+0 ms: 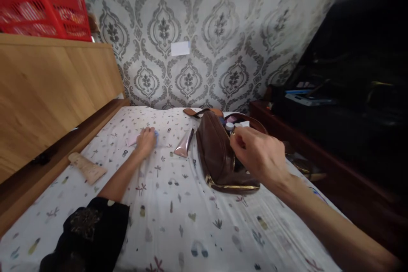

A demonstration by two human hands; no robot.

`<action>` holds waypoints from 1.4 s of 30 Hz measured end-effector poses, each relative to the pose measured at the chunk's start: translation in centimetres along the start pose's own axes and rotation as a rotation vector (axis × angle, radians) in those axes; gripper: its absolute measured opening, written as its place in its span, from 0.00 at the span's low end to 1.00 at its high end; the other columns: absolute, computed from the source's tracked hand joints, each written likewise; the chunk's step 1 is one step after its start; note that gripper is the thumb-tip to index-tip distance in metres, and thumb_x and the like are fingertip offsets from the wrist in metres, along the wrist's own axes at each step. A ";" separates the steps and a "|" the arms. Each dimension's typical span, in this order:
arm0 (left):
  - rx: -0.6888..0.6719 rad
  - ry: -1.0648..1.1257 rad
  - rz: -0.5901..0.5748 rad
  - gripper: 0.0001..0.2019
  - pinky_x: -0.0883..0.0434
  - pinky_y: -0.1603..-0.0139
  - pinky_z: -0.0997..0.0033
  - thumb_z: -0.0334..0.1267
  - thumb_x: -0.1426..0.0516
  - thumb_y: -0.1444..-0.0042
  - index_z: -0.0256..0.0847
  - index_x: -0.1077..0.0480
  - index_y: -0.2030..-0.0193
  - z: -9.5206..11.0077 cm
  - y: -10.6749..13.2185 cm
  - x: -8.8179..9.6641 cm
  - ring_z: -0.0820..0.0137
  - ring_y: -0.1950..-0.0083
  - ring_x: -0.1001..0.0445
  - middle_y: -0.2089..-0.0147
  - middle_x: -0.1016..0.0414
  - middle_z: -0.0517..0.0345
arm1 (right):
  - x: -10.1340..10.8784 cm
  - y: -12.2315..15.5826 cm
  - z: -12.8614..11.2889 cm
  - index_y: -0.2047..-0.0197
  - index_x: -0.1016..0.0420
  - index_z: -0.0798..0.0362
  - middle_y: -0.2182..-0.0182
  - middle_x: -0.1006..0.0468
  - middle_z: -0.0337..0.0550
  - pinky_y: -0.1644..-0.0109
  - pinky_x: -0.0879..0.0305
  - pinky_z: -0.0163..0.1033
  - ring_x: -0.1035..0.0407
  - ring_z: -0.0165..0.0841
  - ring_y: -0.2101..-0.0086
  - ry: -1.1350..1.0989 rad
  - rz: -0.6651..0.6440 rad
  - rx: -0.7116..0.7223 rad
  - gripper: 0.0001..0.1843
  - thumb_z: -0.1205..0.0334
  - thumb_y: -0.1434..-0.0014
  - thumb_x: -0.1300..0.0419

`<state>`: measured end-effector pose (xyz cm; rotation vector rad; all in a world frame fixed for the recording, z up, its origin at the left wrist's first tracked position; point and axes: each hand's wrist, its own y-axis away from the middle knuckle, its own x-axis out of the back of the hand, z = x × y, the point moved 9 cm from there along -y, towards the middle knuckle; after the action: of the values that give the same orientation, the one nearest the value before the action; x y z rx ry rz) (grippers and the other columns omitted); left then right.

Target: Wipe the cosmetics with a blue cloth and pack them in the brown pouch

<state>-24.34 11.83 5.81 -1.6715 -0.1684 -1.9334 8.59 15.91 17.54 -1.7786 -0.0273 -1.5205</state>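
Left hand (145, 140) lay loosely over a small blue item (156, 133) on the bed (178, 204); right hand (258, 153), grip unclear, met the brown bag (216, 157), which looked soft and floppy and best held by its rim.

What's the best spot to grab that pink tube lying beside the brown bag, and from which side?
Probably pinch the pink tube across its wide flat end, the one nearest the camera, coming from above and the left. It lies flat on the sheet, and the brown bag crowds its right side.
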 end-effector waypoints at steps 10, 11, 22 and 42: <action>-0.028 -0.108 -0.021 0.15 0.28 0.44 0.54 0.34 0.46 0.34 0.38 0.32 0.41 -1.0 1.0 -1.6 0.55 0.36 0.35 0.37 0.34 0.43 | -1.4 6.5 -9.3 0.73 0.36 0.52 0.76 0.32 0.38 0.69 0.47 0.35 0.37 0.28 0.74 -0.495 0.065 0.563 0.18 0.65 0.30 0.52; -0.073 -0.095 -0.032 0.15 0.29 0.44 0.56 0.32 0.47 0.35 0.38 0.32 0.42 0.5 1.2 -2.0 0.56 0.35 0.37 0.37 0.35 0.42 | -2.3 6.9 -10.1 0.72 0.35 0.52 0.75 0.32 0.38 0.69 0.47 0.35 0.37 0.29 0.74 -0.519 0.035 0.570 0.17 0.65 0.30 0.51; -0.255 0.017 -0.183 0.28 0.30 0.45 0.56 0.59 0.49 0.36 0.36 0.31 0.43 10.3 3.3 -5.0 0.52 0.39 0.32 0.42 0.28 0.41 | -12.4 6.8 -13.0 0.76 0.46 0.50 0.78 0.37 0.34 0.69 0.48 0.35 0.43 0.28 0.76 -0.859 -0.379 0.232 0.15 0.65 0.41 0.45; -0.435 0.378 -0.601 0.29 0.25 0.48 0.68 0.49 0.38 0.49 0.44 0.29 0.40 0.7 9.2 0.3 0.60 0.48 0.23 0.47 0.23 0.55 | -12.4 8.3 -12.2 0.32 0.42 0.57 0.33 0.42 0.63 0.33 0.39 0.57 0.46 0.49 0.33 -0.814 -0.140 0.298 0.34 0.68 0.40 0.38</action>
<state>-19.25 4.41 3.77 -1.5832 -0.1140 -2.8726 -1.06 8.95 2.37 -2.0457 -0.7490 -0.7316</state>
